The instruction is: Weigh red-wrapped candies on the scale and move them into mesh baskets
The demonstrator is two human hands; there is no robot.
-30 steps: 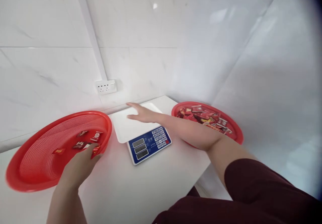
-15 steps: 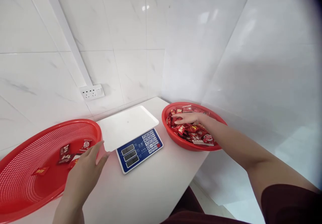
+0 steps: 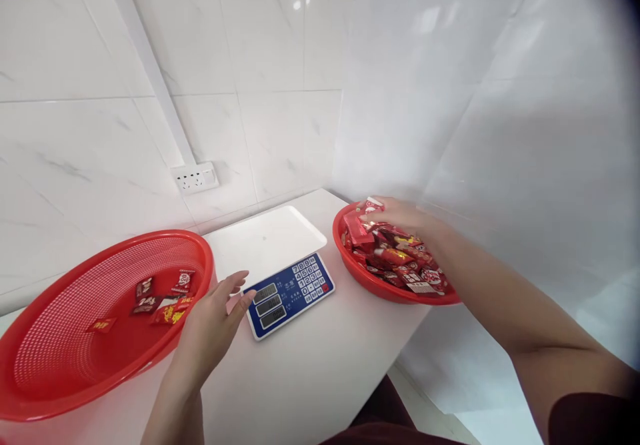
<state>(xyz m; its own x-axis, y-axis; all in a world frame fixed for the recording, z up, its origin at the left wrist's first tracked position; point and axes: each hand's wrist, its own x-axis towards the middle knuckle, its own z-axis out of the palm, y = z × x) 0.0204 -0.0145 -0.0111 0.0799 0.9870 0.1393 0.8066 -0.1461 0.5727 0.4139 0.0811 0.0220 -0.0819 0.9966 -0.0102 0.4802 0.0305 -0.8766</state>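
My right hand (image 3: pixel 400 213) is over the far side of the right red basket (image 3: pixel 345 268), closed on some red snack packets (image 3: pixel 359 226). Below it, a heap of red wrapped snacks (image 3: pixel 400 257) fills this basket. My left hand (image 3: pixel 214 318) hangs with fingers apart at the left end of the weighing scale (image 3: pixel 295 308), holding nothing. The scale's white pan (image 3: pixel 270 235) is bare, and its blue panel has keys and three small displays. Several red and dark packets (image 3: pixel 163 308) lie in the larger left red basket (image 3: pixel 50 391).
All of this stands on a white table (image 3: pixel 300 378) set into a corner of pale walls. A wall socket (image 3: pixel 195 177) sits above the table's back edge, with a white cable cover (image 3: pixel 155 71) running up from it.
My right hand has taken hold of packets and lifted them slightly from the heap. My left hand has moved right, from the left basket's rim to the scale. The view has shifted a little.
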